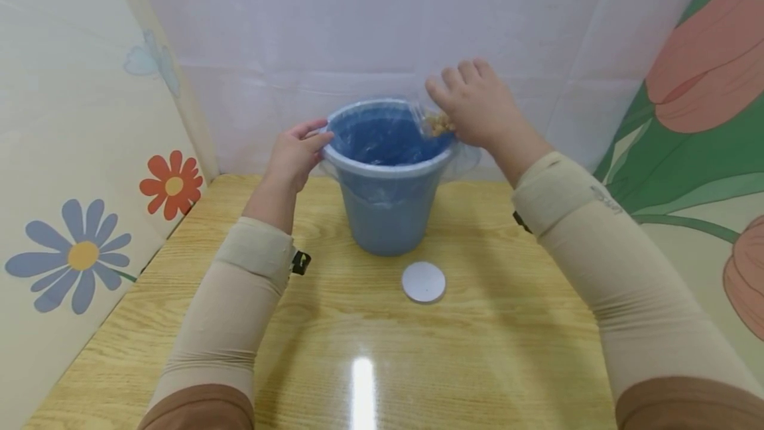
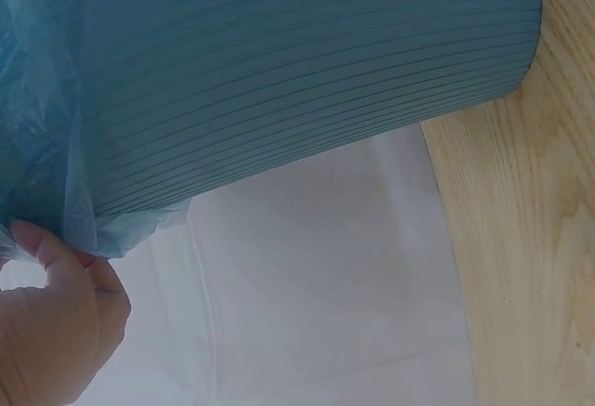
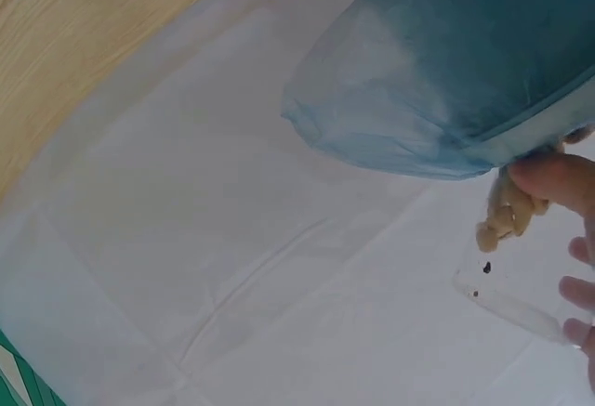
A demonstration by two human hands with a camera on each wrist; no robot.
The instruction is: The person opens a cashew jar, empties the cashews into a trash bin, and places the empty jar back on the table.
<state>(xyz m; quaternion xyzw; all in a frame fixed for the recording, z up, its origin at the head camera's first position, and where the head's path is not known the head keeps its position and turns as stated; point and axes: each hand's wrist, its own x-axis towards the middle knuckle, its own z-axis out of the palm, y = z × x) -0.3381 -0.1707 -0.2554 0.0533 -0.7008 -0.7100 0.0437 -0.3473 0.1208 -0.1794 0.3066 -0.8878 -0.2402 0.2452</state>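
A blue bucket (image 1: 388, 214) stands upright on the table, lined with a thin clear plastic bag (image 3: 372, 99) folded over its rim. My left hand (image 1: 292, 154) grips the rim at the left, thumb and fingers around the edge and the bag. Over the right side of the bucket's mouth, my right hand (image 1: 477, 108) holds a clear jar (image 3: 511, 313), tipped over. Light brown, nut-like pieces (image 3: 509, 211) are inside it, close to its mouth, and a few dark specks cling to the wall. The bucket's rim hides part of the jar in the right wrist view.
On the wood-grain table (image 1: 334, 337), a round white lid (image 1: 424, 282) lies flat in front of the bucket. A white cloth wall (image 1: 334, 25) rises close behind. Flower-painted panels flank the table on the left (image 1: 83, 118) and right (image 1: 686, 171).
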